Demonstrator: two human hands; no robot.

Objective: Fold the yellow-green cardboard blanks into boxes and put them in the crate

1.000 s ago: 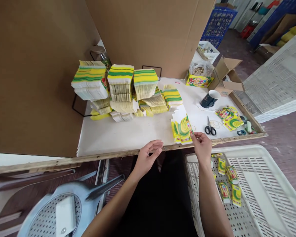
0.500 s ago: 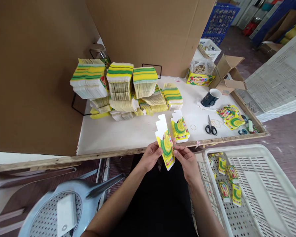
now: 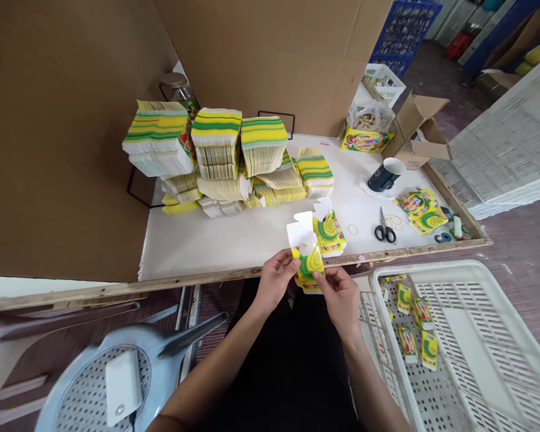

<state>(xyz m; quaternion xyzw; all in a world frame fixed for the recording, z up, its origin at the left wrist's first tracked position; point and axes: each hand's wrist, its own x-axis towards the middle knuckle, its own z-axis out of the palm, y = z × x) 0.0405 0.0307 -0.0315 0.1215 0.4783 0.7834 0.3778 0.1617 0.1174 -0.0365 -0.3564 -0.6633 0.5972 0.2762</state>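
Note:
A yellow and green printed carton (image 3: 311, 264) with white flaps standing up at its top is held between my two hands, just over the table's front edge. My left hand (image 3: 275, 279) pinches its left side. On its right side, my right hand (image 3: 341, 297) grips it with the thumb across the printed front. Right behind the carton, a small pile of flat carton blanks (image 3: 330, 234) lies on the white table (image 3: 198, 246). Tall bundles of carton blanks (image 3: 216, 144) are stacked farther back.
To the right lie scissors (image 3: 384, 231), a dark mug (image 3: 386, 175) and loose flat cartons (image 3: 420, 210). A white plastic basket (image 3: 468, 318) with several small yellow boxes (image 3: 429, 349) stands at the lower right. A blue stool (image 3: 81, 384) carrying a white power bank (image 3: 123, 387) is at the lower left.
The carton has turned in my hands and now looks wider, opened out from its narrow, flatter shape. My right thumb has moved onto its front face.

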